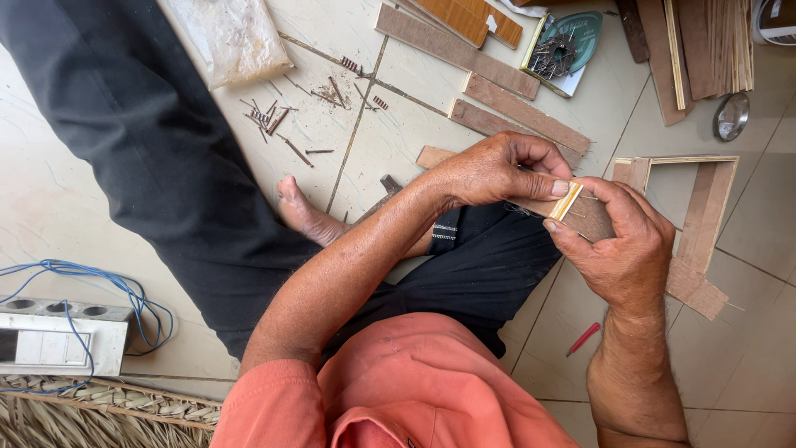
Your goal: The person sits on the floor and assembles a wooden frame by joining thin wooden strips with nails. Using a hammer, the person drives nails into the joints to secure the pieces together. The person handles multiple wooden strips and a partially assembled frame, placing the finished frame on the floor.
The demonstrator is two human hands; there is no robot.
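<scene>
I am pinching the pale strip (pixel 567 200) with my left hand (pixel 493 170) while my right hand (pixel 622 241) is grasping the wood piece (pixel 590 217), keeping edges flush.

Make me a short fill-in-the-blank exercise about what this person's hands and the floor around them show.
1. Both hands, left hand and right hand, hold a small piece of ____ between them.
2. The loose nails lie scattered on the tiled ____.
3. Near the right forearm lies a pencil coloured ____.
4. The cable over the white power strip is ____.

Missing words: wood; floor; red; blue
</scene>
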